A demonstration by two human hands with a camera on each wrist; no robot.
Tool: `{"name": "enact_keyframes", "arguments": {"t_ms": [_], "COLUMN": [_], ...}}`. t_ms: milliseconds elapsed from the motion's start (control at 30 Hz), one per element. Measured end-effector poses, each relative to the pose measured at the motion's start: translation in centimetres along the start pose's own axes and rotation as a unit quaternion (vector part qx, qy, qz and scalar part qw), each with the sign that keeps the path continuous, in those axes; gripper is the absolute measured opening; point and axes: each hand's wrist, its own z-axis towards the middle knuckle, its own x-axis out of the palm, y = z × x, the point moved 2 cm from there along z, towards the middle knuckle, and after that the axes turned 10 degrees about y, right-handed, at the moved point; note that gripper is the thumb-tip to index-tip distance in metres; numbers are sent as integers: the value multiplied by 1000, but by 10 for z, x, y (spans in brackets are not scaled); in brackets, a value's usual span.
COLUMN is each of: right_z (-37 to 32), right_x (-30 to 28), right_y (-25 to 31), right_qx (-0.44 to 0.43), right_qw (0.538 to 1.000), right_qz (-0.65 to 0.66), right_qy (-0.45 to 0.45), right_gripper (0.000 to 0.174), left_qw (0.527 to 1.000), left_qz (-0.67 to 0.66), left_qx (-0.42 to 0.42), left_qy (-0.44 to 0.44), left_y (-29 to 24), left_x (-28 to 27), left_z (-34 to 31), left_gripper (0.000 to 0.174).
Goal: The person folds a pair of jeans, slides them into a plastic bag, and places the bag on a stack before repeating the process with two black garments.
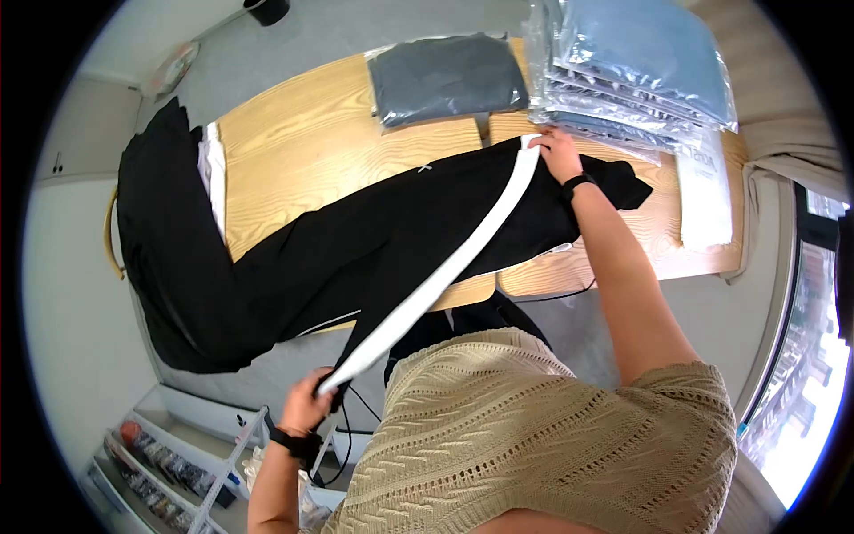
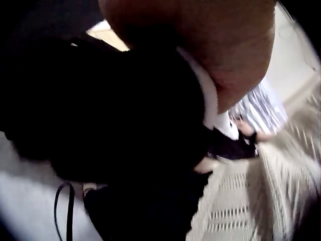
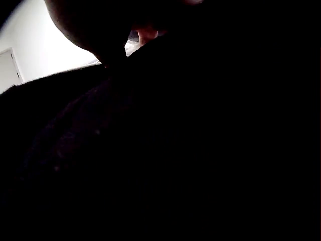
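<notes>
A long black garment (image 1: 356, 231) lies across the table, with a small white mark on it and a white band (image 1: 454, 267) along one edge. My left hand (image 1: 307, 405) grips the near end of this band, off the table's front edge. At the band's far end, my right hand (image 1: 560, 156) pinches the cloth over the tabletop. Between the two hands the band runs in a long, slightly curved line. Black cloth (image 2: 125, 115) fills much of the left wrist view below the left hand (image 2: 215, 50). The right wrist view is almost wholly dark.
The wooden table (image 1: 285, 116) holds a bagged dark garment (image 1: 449, 78) at the back and a stack of bagged clothes (image 1: 636, 62) at the back right. A white packet (image 1: 704, 200) lies at the right end. Shelving (image 1: 169, 472) stands at the lower left.
</notes>
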Motion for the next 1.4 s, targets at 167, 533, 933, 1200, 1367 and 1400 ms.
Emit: {"name": "enact_keyframes", "arguments": {"t_ms": [167, 533, 933, 1200, 1367, 1400], "right_z": [4, 9, 13, 10, 8, 9], "right_x": [2, 7, 15, 18, 18, 18], "right_y": [-11, -13, -23, -33, -29, -29], "right_qx": [-7, 73, 104, 125, 154, 161], "right_qw": [999, 992, 988, 985, 981, 979], "right_qz": [-19, -55, -42, -43, -53, -59], "right_qy": [35, 93, 108, 113, 108, 111], "right_gripper": [11, 14, 21, 20, 20, 20], "left_qw": [988, 932, 924, 922, 902, 907], "left_qz": [-108, 84, -141, -207, -98, -91], "left_qx": [-97, 34, -7, 46, 5, -6], "left_qy": [44, -352, -355, -325, -421, -411], "left_y": [38, 116, 147, 97, 138, 142], "left_x": [-95, -120, -148, -169, -183, -181], "left_z": [11, 114, 150, 120, 162, 171], "left_gripper": [14, 37, 48, 20, 29, 30]}}
